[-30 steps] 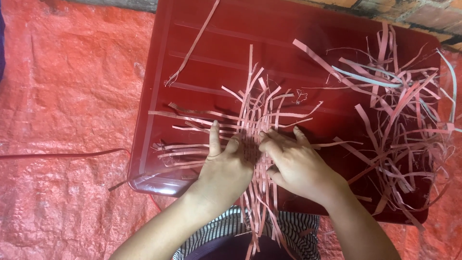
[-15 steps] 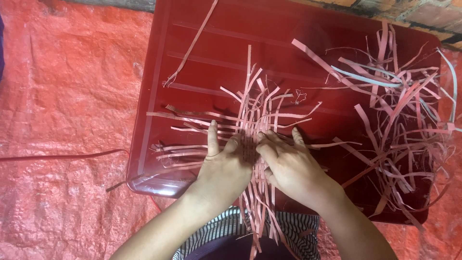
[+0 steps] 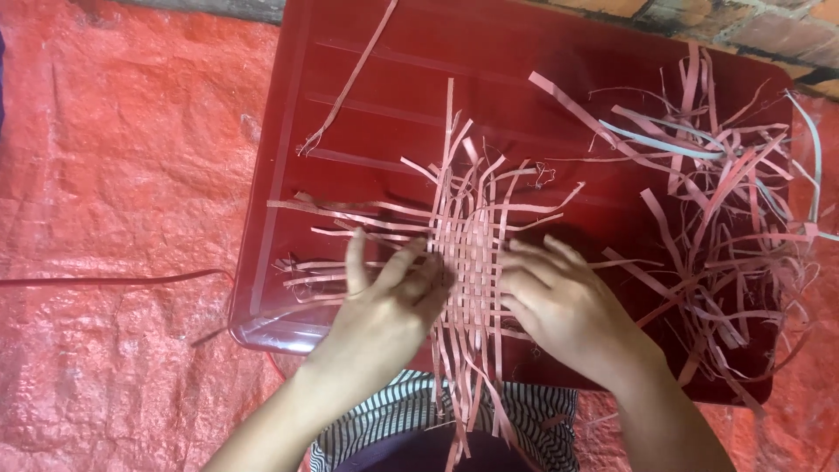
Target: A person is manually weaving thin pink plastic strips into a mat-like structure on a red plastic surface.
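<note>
Pink woven strips (image 3: 472, 253) lie between both hands, left (image 3: 389, 301), right (image 3: 559, 301).

loose strip pile (image 3: 734, 218) crowds the right; red lid's (image 3: 393, 79) upper left lies open.

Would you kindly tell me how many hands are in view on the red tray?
2: the left hand rests on the woven strips' left edge, the right hand on their right edge; none seems hidden.

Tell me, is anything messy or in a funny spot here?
Yes. A tangled heap of loose pink strips sprawls over the red tray's right edge, and one stray strip lies alone near the top. The woven patch between both hands looks tidy.
</note>
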